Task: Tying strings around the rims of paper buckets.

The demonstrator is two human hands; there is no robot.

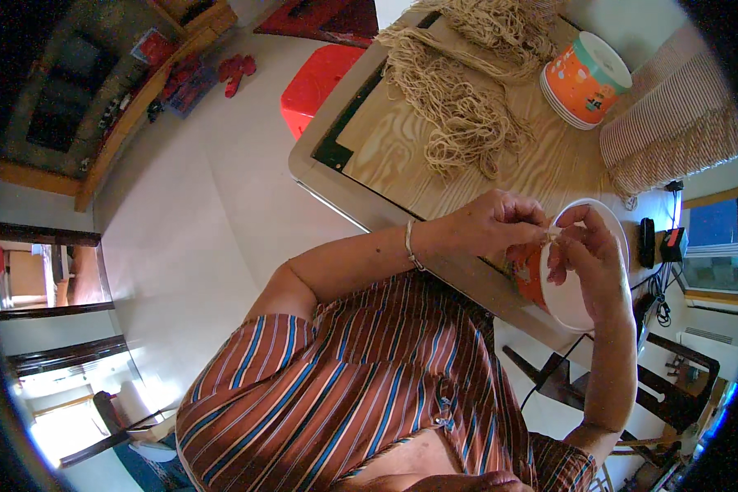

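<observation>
My left hand [504, 223], with a bracelet at its wrist, is closed in a pinch at the rim of an orange paper tub [530, 277]. My right hand [592, 261] reaches over the tub's white mouth, its fingers bent and also pinching. Between the two sets of fingertips is a small pale strand [553, 235], probably twine; its exact form is too small to tell. The tub lies tilted at the near edge of the table, its white inside facing me. Farther off, a loose heap of tan twine [467, 111] spreads over the wooden tabletop [394, 152].
Stacked orange tubs [582, 86] stand upside down at the far right of the table. Beside them are striped rolls of woven cord [672, 115]. A black device [647, 241] and cables lie right of my hands. A red stool [316, 86] stands beyond the table's left edge.
</observation>
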